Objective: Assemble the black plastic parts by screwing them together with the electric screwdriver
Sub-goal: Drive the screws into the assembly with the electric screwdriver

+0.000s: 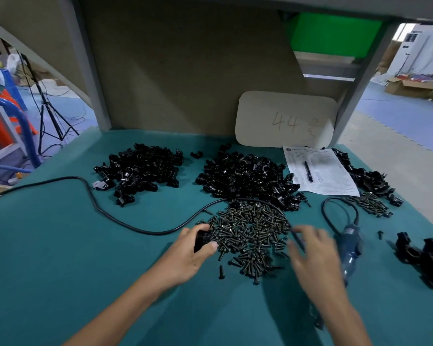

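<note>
- The left hand (193, 248) lay on the teal surface (60, 245), its grip clamped on a black plastic part (201, 239), with the thumb along the near side and the fingers curled over the far side.
- That part sat at the left edge of the big pile of dark screws (250, 233), in the middle of the surface, and touched the nearest ones.
- The right hand (313, 250) hovered over the right edge of the same pile. It was smeared by blur, but its fingers looked spread, the grip apart and apparently holding nothing.
- The electric screwdriver (350, 248), blue-grey, lay on the surface just to the right of that hand, with its cord looping away on the far side.
- A black cable (85, 188) snaked in from the left and ran toward the screw pile.
- Farther back lay three heaps of black parts: a left heap (140, 168), a middle heap (245, 178) just beyond the screws, and a right heap (370, 176).
- A smaller scatter of screws (370, 206) lay near the right heap.
- A few joined black pieces (425, 255) sat at the near right edge.
- A printed sheet (320, 176) with a pen (308, 171) on it lay between the middle and right heaps.
- A pale board (285, 118) marked "44" leaned against the back wall.
</note>
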